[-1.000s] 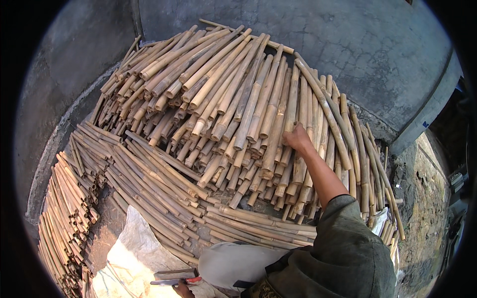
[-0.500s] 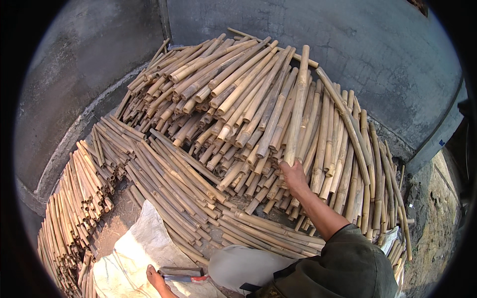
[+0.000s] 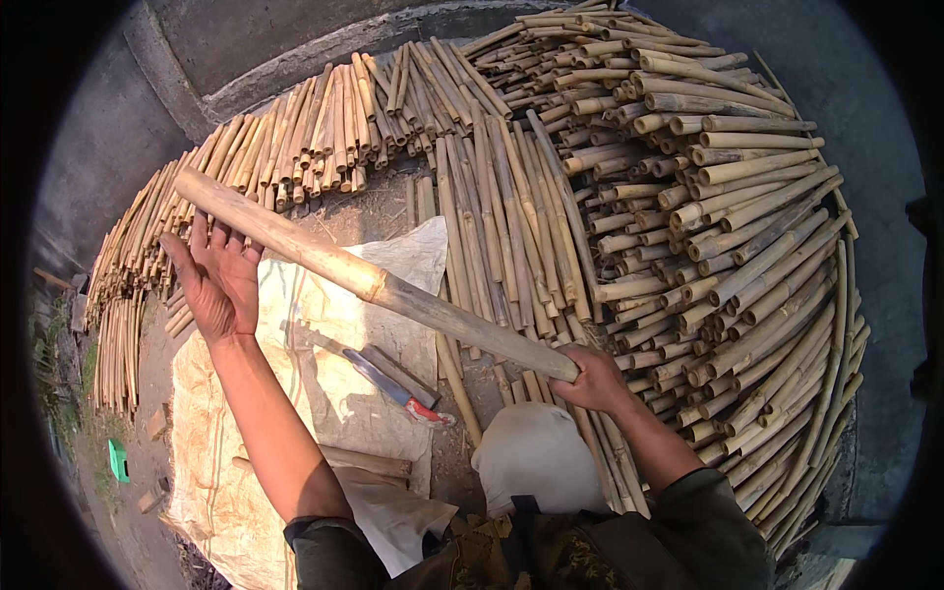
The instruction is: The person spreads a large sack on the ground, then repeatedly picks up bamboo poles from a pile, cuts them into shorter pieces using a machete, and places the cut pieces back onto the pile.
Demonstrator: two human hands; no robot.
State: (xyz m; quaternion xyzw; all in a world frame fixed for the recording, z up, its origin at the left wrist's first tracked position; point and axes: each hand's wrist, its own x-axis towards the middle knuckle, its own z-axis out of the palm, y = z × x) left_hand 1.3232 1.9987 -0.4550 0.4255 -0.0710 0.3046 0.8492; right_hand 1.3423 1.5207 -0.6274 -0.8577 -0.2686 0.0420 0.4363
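A thick bamboo pole [image 3: 438, 307] slants across in front of me, its pale far end up at the left. My right hand [image 3: 593, 380] is wrapped round the near, greyer end. Beneath the other end my left hand [image 3: 222, 287] is open, palm up and fingers spread, some of them passing behind the pole; whether it touches cannot be made out. On the pale woven sack [image 3: 285, 413] below lies a long blade with a red handle [image 3: 430, 413]. A dark narrow bar [image 3: 401, 376] rests alongside the blade.
A tall stack of bamboo poles [image 3: 728, 206] fills the right side. Another bamboo row [image 3: 324, 123] leans by the wall at the far left, with more poles [image 3: 506, 216] on the ground between. A green container [image 3: 118, 460] sits at left. My pale-clothed knee [image 3: 541, 457] is near the middle.
My right hand has drawn a bamboo pole off the stack and brought it across my front. My left hand has risen from beside the blade to the pole's far end. The view has swung left.
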